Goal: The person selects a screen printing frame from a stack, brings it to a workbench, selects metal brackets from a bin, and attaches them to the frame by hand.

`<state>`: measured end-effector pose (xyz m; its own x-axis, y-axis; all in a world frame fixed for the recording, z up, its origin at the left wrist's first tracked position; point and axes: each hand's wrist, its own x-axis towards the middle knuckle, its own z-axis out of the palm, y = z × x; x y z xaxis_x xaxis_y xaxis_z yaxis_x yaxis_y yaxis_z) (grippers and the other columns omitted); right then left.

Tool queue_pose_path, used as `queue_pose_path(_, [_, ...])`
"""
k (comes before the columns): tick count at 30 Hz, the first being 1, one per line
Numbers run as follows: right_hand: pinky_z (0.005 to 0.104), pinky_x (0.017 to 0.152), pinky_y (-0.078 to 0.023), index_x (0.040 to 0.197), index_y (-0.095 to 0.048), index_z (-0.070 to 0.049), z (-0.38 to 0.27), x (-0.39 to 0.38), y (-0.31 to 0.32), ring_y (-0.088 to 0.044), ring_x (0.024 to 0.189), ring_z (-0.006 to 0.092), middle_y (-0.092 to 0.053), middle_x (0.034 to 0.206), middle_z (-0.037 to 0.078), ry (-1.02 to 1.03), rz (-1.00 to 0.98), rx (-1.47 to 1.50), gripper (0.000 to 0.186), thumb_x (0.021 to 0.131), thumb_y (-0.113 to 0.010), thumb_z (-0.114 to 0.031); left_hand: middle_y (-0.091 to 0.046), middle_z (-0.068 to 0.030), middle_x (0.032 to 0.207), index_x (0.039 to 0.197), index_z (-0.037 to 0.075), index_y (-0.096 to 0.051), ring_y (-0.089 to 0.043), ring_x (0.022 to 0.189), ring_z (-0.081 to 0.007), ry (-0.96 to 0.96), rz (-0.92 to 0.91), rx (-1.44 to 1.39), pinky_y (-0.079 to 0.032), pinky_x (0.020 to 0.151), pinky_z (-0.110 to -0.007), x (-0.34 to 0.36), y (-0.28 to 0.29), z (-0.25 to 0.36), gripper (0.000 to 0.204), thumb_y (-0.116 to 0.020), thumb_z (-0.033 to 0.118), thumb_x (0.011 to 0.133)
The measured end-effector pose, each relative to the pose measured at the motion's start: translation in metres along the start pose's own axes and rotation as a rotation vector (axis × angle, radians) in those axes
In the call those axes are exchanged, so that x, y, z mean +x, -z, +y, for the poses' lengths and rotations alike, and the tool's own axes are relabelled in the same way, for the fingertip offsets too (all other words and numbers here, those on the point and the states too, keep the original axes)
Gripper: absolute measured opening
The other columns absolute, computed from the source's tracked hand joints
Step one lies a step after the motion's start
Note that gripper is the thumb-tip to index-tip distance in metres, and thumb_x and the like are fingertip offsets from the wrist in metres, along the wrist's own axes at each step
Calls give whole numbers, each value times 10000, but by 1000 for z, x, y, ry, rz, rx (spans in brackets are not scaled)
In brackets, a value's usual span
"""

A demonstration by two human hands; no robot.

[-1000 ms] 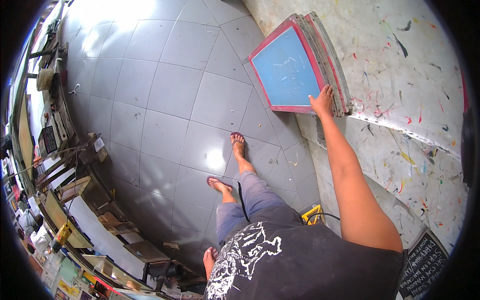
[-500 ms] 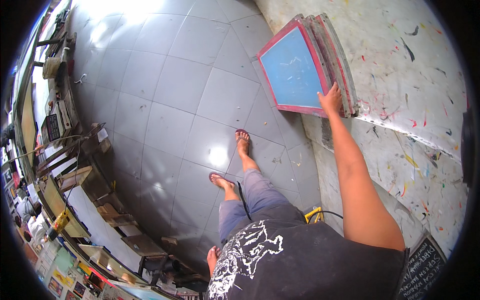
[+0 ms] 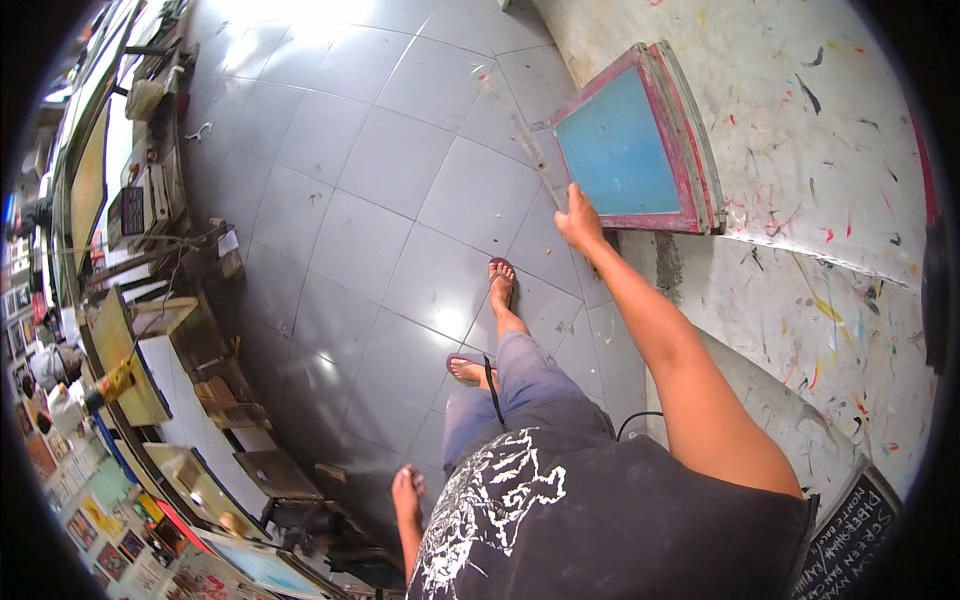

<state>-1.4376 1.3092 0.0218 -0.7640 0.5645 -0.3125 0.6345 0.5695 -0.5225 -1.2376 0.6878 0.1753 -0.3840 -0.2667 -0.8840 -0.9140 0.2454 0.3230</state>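
Note:
My right hand [image 3: 580, 220] is closed around the near end of a silk-screen frame [image 3: 528, 140], seen almost edge-on as a thin, stained grey strip with a reddish far end. Just right of it, a small stack of other screens leans against the wall; the front screen [image 3: 620, 145] has blue mesh in a worn red-pink frame. My left hand [image 3: 407, 492] hangs by my side at the lower middle, its fingers loosely bent and apart, holding nothing.
A pale wall with a ledge [image 3: 800, 255], spattered with paint, runs along the right. Wooden racks [image 3: 225, 415] and cluttered shelves line the left. A black lettered board [image 3: 850, 530] stands at the lower right. A dark cable [image 3: 640, 415] loops beside my hip. Grey tiles [image 3: 350, 220] cover the floor.
My right hand has moved left from the stack, bringing one screen frame away, now turned edge-on. My left hand has swung slightly left and shows more fully.

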Motion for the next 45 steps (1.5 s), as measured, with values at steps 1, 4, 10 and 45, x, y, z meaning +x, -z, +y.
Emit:
queue_pose_path(1, [499,882,-453,1221,-390,-9,-18,-22,7,-537,1038,450,-539,1110,250,37,-50,-25,541,760,-646,-128,-607,-80,1111,1243,48,-538,-587,922,-174,4,34,-28,-474,750,-302,0,-5,17,398,-428,347,1004])
queue_pose_path(4, [510,834,-457,1119,-406,-29,-34,-89,24,-534,1014,436,-531,1055,229,290,-122,-47,450,745,-644,-107,-534,-109,1281,1348,53,-442,-548,1028,-227,-112,-88,-264,-466,815,-361,11,0,69,620,-372,545,978])
queue_pose_path(10, [480,782,-489,1073,-446,-54,-112,-246,72,-550,1001,374,-527,992,165,770,-497,-254,413,707,-638,-55,-218,-251,1511,1489,10,-115,-282,1378,-411,-174,-464,-699,-376,1043,-536,19,33,128,919,-354,682,910])
queue_pose_path(45, [394,822,-500,1001,-524,-90,124,-90,-107,-542,969,283,-517,992,99,2509,-1414,-219,251,755,-557,-54,-619,-185,997,1141,-51,-494,-625,900,-266,235,1473,-879,-494,818,-367,-178,-655,-130,497,-656,61,685])
